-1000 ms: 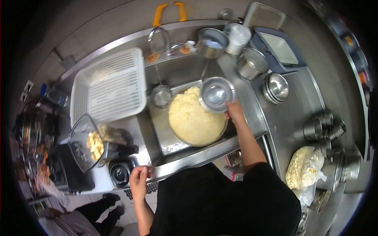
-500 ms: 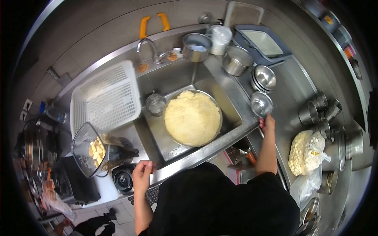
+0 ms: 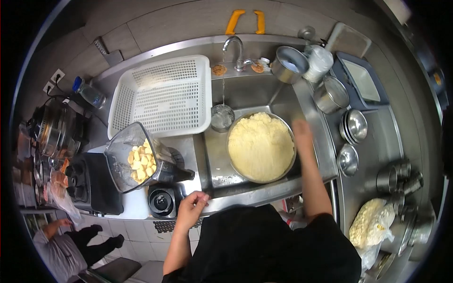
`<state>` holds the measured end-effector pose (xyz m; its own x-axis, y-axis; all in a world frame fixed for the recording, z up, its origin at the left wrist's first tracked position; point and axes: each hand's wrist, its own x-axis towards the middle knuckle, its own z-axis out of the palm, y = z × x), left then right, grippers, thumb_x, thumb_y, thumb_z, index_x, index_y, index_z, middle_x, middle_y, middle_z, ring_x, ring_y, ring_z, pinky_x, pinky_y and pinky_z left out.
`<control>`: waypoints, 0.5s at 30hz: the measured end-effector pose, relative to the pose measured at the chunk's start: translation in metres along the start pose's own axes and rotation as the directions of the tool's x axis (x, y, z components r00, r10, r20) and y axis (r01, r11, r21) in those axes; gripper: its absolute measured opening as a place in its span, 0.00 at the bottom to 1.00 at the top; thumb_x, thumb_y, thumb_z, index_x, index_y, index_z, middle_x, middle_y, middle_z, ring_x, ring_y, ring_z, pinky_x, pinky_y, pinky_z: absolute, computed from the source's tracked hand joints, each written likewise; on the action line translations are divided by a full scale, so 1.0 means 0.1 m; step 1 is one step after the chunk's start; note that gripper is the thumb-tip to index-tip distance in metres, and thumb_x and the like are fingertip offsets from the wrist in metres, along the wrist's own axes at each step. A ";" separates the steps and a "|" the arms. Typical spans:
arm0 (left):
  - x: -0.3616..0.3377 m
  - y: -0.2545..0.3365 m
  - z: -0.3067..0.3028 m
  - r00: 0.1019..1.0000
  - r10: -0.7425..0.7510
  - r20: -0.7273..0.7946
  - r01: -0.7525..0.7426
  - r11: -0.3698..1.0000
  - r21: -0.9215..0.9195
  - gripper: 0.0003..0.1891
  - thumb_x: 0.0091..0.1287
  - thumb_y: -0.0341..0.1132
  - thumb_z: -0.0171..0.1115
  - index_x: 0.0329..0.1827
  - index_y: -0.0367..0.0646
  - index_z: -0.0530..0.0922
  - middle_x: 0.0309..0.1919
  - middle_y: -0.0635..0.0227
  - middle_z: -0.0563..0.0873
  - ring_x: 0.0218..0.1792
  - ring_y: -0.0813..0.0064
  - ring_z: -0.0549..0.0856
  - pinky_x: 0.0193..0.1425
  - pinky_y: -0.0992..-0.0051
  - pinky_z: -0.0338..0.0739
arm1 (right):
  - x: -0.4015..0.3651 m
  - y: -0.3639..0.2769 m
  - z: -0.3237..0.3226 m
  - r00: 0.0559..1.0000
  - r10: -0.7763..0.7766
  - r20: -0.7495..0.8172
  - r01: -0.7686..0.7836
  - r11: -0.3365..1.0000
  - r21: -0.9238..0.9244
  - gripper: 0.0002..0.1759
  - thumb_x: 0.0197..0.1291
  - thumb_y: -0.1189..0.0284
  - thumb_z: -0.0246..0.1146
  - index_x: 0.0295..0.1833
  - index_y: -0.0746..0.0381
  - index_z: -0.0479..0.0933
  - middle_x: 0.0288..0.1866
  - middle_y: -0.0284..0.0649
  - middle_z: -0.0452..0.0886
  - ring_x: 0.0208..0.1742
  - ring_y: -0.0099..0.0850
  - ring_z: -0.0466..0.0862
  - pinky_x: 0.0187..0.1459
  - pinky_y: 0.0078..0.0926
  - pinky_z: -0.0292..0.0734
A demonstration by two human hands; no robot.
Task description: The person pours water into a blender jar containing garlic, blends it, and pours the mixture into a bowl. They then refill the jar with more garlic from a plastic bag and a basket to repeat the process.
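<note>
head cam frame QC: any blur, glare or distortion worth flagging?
Head view: strong fisheye, the sink edge bows and the corners vignette to black; the right hand over the sink is motion-smeared, fingers unreadable; the left hand at the counter edge is sharp; mild glare on the steel bowls at right; lighting otherwise even.

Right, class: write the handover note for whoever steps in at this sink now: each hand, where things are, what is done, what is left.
Left hand: loosely curled at the counter's front edge beside the blender base, holding nothing.
Right hand: blurred, over the right rim of the big bowl of yellow mash in the sink; grip unclear.
Things: small steel bowl sits on the counter to the right, near the stacked bowls; tap runs into a small container beside the mash.
Done: mash in the big bowl; small steel bowl set aside.
Left: yellow pieces in the tilted blender jug look whole, not blended.
</note>
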<state>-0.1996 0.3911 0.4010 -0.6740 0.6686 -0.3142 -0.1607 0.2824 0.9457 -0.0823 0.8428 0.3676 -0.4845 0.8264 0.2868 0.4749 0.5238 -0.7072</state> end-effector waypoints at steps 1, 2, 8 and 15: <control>-0.01 0.03 0.00 0.997 -0.067 0.034 0.065 0.997 0.049 0.10 0.72 0.37 0.62 0.40 0.37 0.80 0.30 0.73 0.84 0.32 0.83 0.81 0.40 0.80 0.75 | 0.22 0.15 0.57 0.989 0.033 0.143 -0.039 0.998 0.043 0.13 0.64 0.66 0.60 0.52 0.57 0.79 0.46 0.47 0.85 0.49 0.44 0.84 0.49 0.36 0.78; -0.02 -0.06 0.00 0.990 -0.122 0.074 0.122 0.992 -0.006 0.10 0.72 0.37 0.61 0.39 0.38 0.80 0.29 0.73 0.83 0.31 0.84 0.81 0.37 0.81 0.75 | 0.32 -0.02 1.01 0.972 -0.002 0.234 -0.006 0.999 0.033 0.14 0.63 0.64 0.61 0.51 0.56 0.79 0.44 0.49 0.85 0.46 0.47 0.84 0.48 0.40 0.78; -0.60 -0.61 -0.12 0.715 -0.654 0.247 0.698 0.692 -0.185 0.13 0.72 0.42 0.61 0.34 0.43 0.81 0.28 0.71 0.85 0.28 0.83 0.80 0.33 0.81 0.75 | 0.95 0.06 3.09 0.788 -0.060 0.613 0.382 0.828 -0.410 0.21 0.63 0.58 0.60 0.53 0.62 0.79 0.54 0.48 0.83 0.60 0.45 0.80 0.60 0.41 0.74; -2.27 -2.65 0.93 0.840 -0.340 -0.423 0.507 0.770 0.388 0.21 0.71 0.49 0.57 0.27 0.41 0.79 0.21 0.65 0.83 0.21 0.76 0.82 0.24 0.75 0.75 | 1.29 0.67 4.40 0.537 0.342 0.771 0.289 0.784 -0.549 0.27 0.61 0.57 0.62 0.61 0.62 0.76 0.62 0.50 0.79 0.63 0.46 0.78 0.62 0.42 0.74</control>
<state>0.0631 0.2279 0.2139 -0.8163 0.1749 -0.5505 -0.1852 0.8235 0.5363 -0.4363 0.8937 0.0735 -0.6644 0.4641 -0.5858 0.6357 0.7631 -0.1163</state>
